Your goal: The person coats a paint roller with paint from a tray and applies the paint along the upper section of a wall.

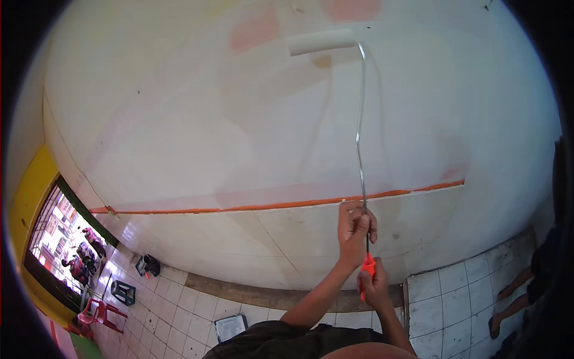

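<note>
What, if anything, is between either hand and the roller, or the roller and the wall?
Nothing visible. The left hand holds the rod, the right hand the orange handle. The roller is at the wall; whether it touches, I can't tell for sure.

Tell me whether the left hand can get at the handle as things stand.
Probably yes: the left hand grips the rod just above the handle, whose top shows bare. The right hand, wrapped around lower down, is all that seems in the way.
</note>
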